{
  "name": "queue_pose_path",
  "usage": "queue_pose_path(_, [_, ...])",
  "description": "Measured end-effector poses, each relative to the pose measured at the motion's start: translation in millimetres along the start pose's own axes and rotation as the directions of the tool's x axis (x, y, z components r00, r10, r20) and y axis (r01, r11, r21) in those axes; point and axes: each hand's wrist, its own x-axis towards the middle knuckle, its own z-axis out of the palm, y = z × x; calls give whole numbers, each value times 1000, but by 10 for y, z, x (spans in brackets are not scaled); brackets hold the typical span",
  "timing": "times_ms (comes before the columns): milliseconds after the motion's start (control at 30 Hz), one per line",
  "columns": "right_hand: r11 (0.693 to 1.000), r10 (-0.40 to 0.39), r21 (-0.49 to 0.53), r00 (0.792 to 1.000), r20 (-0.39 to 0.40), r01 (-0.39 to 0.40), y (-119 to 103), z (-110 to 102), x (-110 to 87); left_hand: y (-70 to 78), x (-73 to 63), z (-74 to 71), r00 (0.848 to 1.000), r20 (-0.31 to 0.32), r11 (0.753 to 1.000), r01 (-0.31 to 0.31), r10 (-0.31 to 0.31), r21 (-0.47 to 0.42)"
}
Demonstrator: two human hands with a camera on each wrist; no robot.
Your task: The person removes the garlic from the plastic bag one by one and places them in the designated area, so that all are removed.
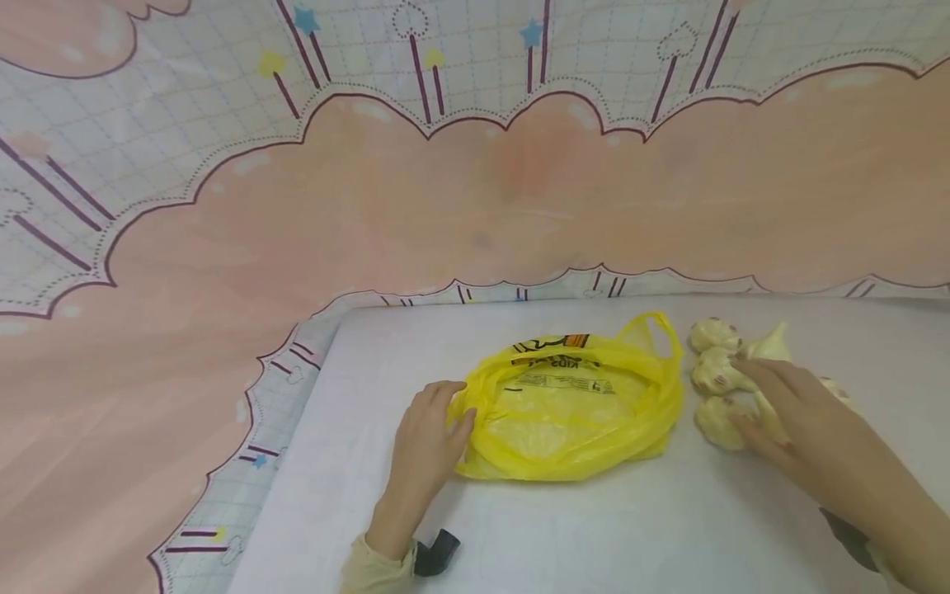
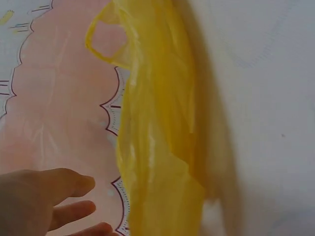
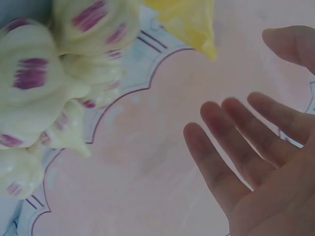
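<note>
A yellow plastic bag (image 1: pixel 549 421) with dark print lies on the white table, its wide mouth facing up and a loop handle at the upper right. My left hand (image 1: pixel 426 437) is at the bag's left rim, fingers loosely spread; the left wrist view shows the fingers (image 2: pixel 74 214) beside the bag (image 2: pixel 157 123), not wrapped round it. To the right of the bag lie several pale garlic bulbs (image 1: pixel 716 371) with purple marks. Over them hovers my right hand (image 1: pixel 797 412), partly hiding some. The right wrist view shows its fingers (image 3: pixel 216 162) apart, holding nothing, near the bulbs (image 3: pixel 34 83).
Behind the white table (image 1: pixel 386 346) hangs a pink cloth (image 1: pixel 445 214) patterned with clouds and stars, which also runs down the left side. A black strap (image 1: pixel 436 553) is at the left wrist and another dark band (image 1: pixel 849 540) at the right wrist.
</note>
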Motion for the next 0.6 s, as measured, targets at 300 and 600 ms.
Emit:
queue_pose_path(300, [999,-46,-13,998,-31,45,-166,60,8,113,-73,-121,989,-91,993,-115,116,11])
queue_pose_path(600, [994,-105,-7,989,-107,105,-282,181,9,247,-160,-124,975,-104,978,-185,194,96])
